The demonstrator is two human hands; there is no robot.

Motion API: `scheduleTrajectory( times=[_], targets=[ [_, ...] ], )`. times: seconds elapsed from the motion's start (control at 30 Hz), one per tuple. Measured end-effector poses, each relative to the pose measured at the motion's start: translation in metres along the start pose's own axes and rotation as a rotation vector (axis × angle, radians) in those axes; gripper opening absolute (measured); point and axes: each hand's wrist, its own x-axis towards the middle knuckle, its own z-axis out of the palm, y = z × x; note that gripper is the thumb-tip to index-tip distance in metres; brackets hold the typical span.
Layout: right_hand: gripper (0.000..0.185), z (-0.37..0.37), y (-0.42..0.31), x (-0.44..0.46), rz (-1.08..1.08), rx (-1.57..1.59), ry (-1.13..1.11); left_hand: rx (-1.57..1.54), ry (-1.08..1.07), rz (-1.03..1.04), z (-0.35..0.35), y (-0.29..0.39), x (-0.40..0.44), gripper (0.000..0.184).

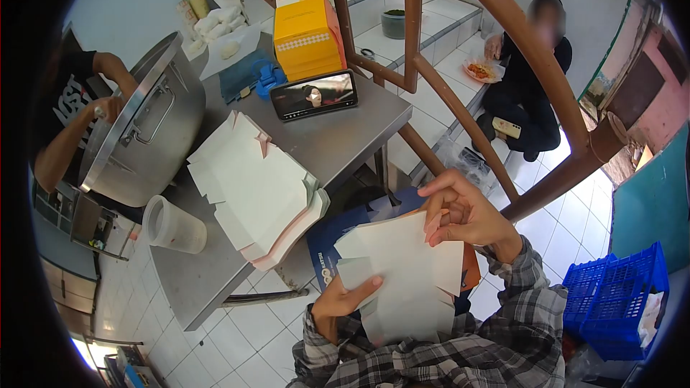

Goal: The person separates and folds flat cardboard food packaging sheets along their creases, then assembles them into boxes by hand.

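A flat white cardboard box blank [406, 266] with cut flaps lies over my lap. My left hand [348, 300] grips its left edge, thumb on top. At the upper right corner, the fingers of my right hand [463, 214] are bent around a small flap of the same blank, pinching it. Under the blank, a dark blue printed piece [323, 248] and some orange show in part. Just beyond my hands, a stack of similar white box blanks [251, 179] rests on the metal table [356, 118], their pinkish edges overhanging its side.
A phone [315, 95] playing a video leans against a yellow box [305, 36]. A plastic tub [172, 226] and a big metal pot [154, 122], with a co-worker's hands at it, stand left. Brown railing [503, 36] runs right; beyond, a person [532, 79] sits. A blue crate [614, 298] stands lower right.
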Motion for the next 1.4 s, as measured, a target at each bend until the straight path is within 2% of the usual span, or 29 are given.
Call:
scheduleTrajectory(
  times=[0.13, 0.17, 0.27, 0.33, 0.37, 0.4, 0.5, 0.53, 0.63, 0.73, 0.83, 0.93, 1.13, 1.23, 1.33, 1.4],
  targets=[
    [0.069, -0.002, -0.009, -0.003, 0.110, -0.110, 0.022, 0.044, 0.026, 0.061, 0.013, 0.010, 0.005, 0.028],
    [0.071, -0.005, -0.013, -0.004, 0.150, -0.138, 0.014, 0.036, 0.057, 0.016, 0.017, 0.010, 0.007, 0.027],
    [0.071, -0.022, -0.040, 0.002, 0.144, -0.171, -0.260, 0.002, 0.122, -0.085, 0.025, 0.009, 0.013, 0.027],
    [0.069, -0.023, -0.056, 0.016, -0.019, -0.394, -0.351, -0.048, 0.119, -0.111, 0.032, 0.010, 0.018, 0.027],
    [0.068, -0.023, -0.062, 0.023, -0.100, -0.505, -0.393, 0.032, 0.120, -0.086, 0.036, 0.010, 0.020, 0.027],
    [0.058, -0.020, -0.065, 0.033, -0.095, -0.580, -0.398, 0.110, 0.120, -0.061, 0.041, 0.008, 0.022, 0.027],
    [0.053, 0.001, -0.072, 0.061, 0.005, -0.663, -0.646, 0.355, 0.161, 0.020, 0.057, 0.011, 0.026, 0.025],
    [0.052, 0.008, -0.066, 0.065, 0.046, -0.643, -0.640, 0.439, 0.183, 0.047, 0.061, 0.013, 0.027, 0.025],
    [0.055, 0.020, -0.064, 0.076, 0.057, -0.697, -0.698, 0.459, 0.227, 0.107, 0.065, 0.021, 0.027, 0.023],
    [0.061, 0.027, -0.070, 0.078, 0.147, -0.612, -0.668, 0.264, 0.095, 0.017, 0.049, 0.014, 0.029, 0.025],
    [0.056, 0.021, -0.055, 0.076, 0.037, -0.551, -0.623, -0.025, 0.039, -0.092, 0.038, 0.001, 0.032, 0.027],
    [0.047, 0.014, -0.046, 0.072, 0.027, -0.563, -0.607, -0.137, -0.007, -0.090, 0.031, 0.004, 0.033, 0.028],
    [0.037, 0.002, -0.024, 0.066, -0.111, -0.546, -0.600, -0.159, -0.054, -0.152, 0.023, 0.001, 0.032, 0.027],
    [0.044, -0.003, -0.022, 0.067, 0.045, -0.602, -0.622, -0.148, -0.057, -0.189, 0.024, -0.003, 0.037, 0.028],
    [0.048, -0.001, -0.040, 0.065, -0.039, -0.529, -0.555, -0.075, 0.083, -0.051, 0.038, -0.001, 0.041, 0.027],
    [0.050, -0.018, -0.043, 0.055, -0.100, -0.431, -0.423, -0.072, 0.149, -0.036, 0.032, 0.005, 0.039, 0.027]
  ],
)
